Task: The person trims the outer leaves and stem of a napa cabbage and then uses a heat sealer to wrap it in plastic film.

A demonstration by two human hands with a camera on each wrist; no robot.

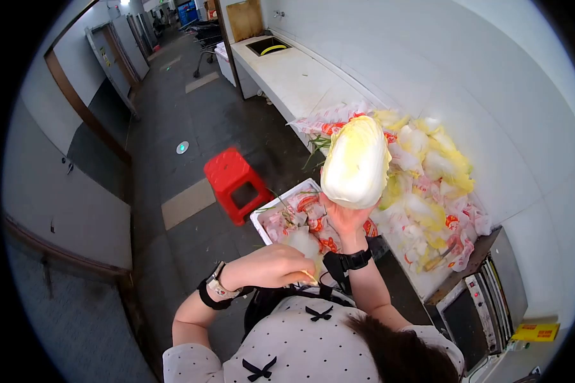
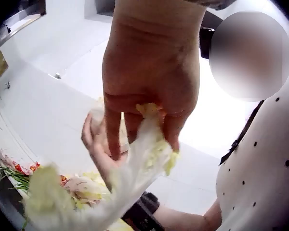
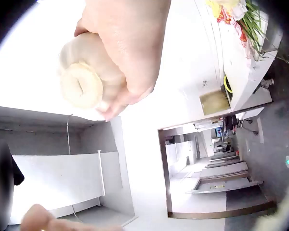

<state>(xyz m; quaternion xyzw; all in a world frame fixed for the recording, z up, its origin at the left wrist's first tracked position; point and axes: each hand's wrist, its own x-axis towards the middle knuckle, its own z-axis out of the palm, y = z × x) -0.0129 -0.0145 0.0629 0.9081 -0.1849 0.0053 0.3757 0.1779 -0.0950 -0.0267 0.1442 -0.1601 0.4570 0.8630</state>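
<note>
A pale napa cabbage (image 1: 355, 163) rests upright on my right hand (image 1: 348, 220), with its fingers around the lower part. The right wrist view shows this hand (image 3: 130, 48) curled round the cabbage near its cut root end (image 3: 82, 86). My left hand (image 1: 271, 267) is lower and to the left, near my chest, apart from the cabbage. In the left wrist view the left hand (image 2: 151, 72) pinches a loose white and yellow leaf (image 2: 139, 168) that hangs down, blurred at its far end. Behind it, the right hand (image 2: 98, 151) shows around the cabbage.
Loose leaves (image 1: 428, 159) and red-printed wrapping (image 1: 469, 220) lie heaped on the white counter (image 1: 306, 76). Below stands a white box (image 1: 258, 225) of wrapping and scraps. A red stool (image 1: 233, 172) is left of it. A metal appliance (image 1: 485, 300) stands at the lower right.
</note>
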